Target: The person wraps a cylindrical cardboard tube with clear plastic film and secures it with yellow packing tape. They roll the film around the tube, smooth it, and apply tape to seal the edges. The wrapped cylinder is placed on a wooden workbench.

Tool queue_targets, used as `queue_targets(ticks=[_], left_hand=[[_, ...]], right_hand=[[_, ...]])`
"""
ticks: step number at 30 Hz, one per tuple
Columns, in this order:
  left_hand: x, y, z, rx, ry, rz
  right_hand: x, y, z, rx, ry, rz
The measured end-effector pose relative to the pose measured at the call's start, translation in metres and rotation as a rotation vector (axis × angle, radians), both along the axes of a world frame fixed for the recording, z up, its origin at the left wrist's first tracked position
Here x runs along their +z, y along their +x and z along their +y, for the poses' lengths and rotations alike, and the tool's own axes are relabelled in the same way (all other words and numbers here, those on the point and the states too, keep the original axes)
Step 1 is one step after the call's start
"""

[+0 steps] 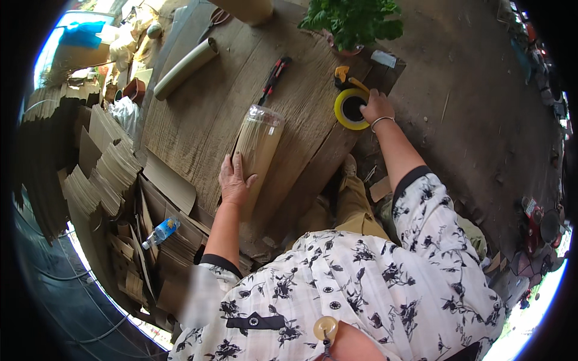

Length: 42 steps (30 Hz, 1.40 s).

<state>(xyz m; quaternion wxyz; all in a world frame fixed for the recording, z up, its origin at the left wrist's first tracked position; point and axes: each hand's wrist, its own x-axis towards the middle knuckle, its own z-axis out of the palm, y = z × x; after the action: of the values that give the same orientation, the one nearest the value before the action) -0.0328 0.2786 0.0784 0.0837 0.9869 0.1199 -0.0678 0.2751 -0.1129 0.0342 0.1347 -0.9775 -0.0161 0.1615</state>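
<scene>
My left hand [235, 182] lies on a tan cardboard tube [260, 144], its fingers stretched out and thumb apart. Clear plastic or tape covers the far end of this tube, which lies lengthwise on a wooden table [319, 84]. At the table's right edge, my right hand [378, 108] is closed on the rim of a yellow tape roll [341, 114], with the thumb near its dark centre. An orange-and-black piece [342, 76], perhaps part of a tape dispenser, sits just beyond the roll. A red-and-black utility knife [274, 79] lies beyond the tube's far end.
Another cardboard tube [185, 69] lies at the far left of the table, near scissors [217, 19]. A wide tan cylinder [248, 8] and a leafy plant [352, 23] stand at the far edge. Stacked cardboard [114, 162] and a plastic bottle [161, 232] are on the left.
</scene>
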Motion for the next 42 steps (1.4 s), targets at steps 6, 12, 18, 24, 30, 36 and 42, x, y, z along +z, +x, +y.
queue_targets(ticks=[6,12,18,24,30,36,42], left_hand=[[0.071,0.069,-0.132,0.270,-0.858,-0.084],[0.171,0.134,-0.267,0.076,-1.126,-0.126],[0.214,0.145,-0.272,-0.265,-1.169,-0.183],[0.237,0.156,-0.259,-0.369,-1.873,0.172],[0.233,0.174,-0.266,-0.699,-2.277,0.446],[0.230,0.173,-0.256,-0.929,-2.040,0.318],[0.262,0.144,-0.253,-1.177,-1.601,-0.317]], right_hand=[[0.047,-0.017,-0.022,0.001,0.395,0.090],[0.196,-0.094,-0.051,-0.104,0.607,-0.328],[0.252,-0.103,-0.132,0.142,1.086,-0.149],[0.315,-0.148,-0.156,-0.021,1.702,0.451],[0.364,-0.230,-0.100,0.050,1.438,-0.164],[0.369,-0.267,-0.082,0.153,0.638,-0.508],[0.351,-0.331,-0.075,-0.175,0.566,-0.629]])
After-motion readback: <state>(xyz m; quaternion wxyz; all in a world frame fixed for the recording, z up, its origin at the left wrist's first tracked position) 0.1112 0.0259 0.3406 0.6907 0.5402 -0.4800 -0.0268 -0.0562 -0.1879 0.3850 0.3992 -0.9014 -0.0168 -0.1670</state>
